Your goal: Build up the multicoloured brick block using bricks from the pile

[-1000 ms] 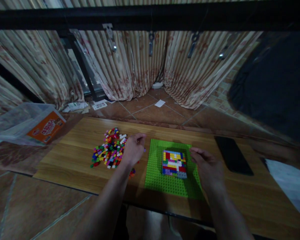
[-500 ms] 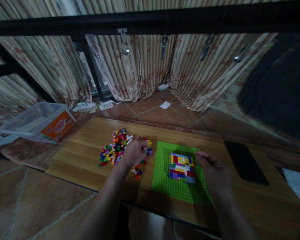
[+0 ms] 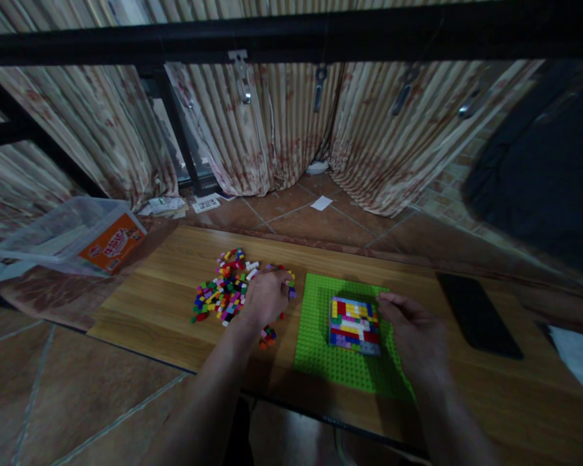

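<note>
My left hand (image 3: pixel 268 292) is over the right part of a loose pile of small coloured toy bricks (image 3: pixel 221 292). Its fingers are bent down and pressed together among the bricks; the hand itself hides what they hold, if anything. A green studded baseplate (image 3: pixel 315 362) lies to the right of the pile. On it stands a square block built of multicoloured bricks (image 3: pixel 354 325). Beside the block's right edge, above the plate, my right hand (image 3: pixel 414 330) has thumb and fingertips pinched together. Anything between them is too small to make out.
A black phone-like slab (image 3: pixel 479 314) lies on the wooden table (image 3: pixel 160 291) to the right, with a white sheet (image 3: pixel 578 359) beyond it. A clear plastic box (image 3: pixel 63 233) with an orange label is at the far left. Curtains (image 3: pixel 272 129) hang behind.
My left hand has shifted slightly right across the brick pile, its fingers more tucked down. My right hand has barely moved. The block and baseplate stay put.
</note>
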Available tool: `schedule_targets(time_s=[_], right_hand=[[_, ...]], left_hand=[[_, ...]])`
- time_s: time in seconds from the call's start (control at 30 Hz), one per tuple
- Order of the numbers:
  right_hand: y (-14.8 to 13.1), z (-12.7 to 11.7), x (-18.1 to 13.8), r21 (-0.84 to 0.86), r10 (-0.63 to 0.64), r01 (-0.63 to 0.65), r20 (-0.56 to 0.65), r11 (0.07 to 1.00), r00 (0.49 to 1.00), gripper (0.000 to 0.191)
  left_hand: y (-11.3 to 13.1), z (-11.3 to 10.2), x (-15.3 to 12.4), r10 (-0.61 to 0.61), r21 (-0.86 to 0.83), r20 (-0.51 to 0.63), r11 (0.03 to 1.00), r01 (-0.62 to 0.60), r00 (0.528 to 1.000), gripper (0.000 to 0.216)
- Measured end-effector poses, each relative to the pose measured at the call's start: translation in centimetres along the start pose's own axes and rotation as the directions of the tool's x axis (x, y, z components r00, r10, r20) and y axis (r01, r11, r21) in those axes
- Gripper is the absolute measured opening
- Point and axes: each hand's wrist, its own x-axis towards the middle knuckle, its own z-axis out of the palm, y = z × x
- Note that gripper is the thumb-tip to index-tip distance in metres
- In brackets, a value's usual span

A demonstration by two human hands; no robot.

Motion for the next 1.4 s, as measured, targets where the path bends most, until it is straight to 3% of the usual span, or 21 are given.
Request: schedule_targets(time_s=[0.33,0.47,1.03,1.4], right_hand=[[0.6,-0.2,0.1,-0.021,-0.048,0.048,0.033,0.999,0.998,0.027],[0.7,-0.2,0.1,-0.036,-0.048,0.049,0.038,0.998,0.998,0.026],[0.5,0.1,0.1,0.017,-0.04,0.039,0.051,0.999,0.998,0.022],[0.7,-0.1,0.1,0.002,-0.068,0.068,0.039,0.998,0.997,0.022]], left_hand=[[0.5,0.9,0.3,-0.031,0.158,0.044,0.987,0.023,0.999,0.033],[0.6,0.8,0.2,-0.068,0.146,0.028,0.987,0.063,0.997,0.031],[0.2,1.1,0.0,-0.009,0.081,-0.055,0.997,0.013,0.998,0.021],[0.8,0.8,0.3,-0.086,-0.229,-0.066,0.971,0.069,0.994,0.027]])
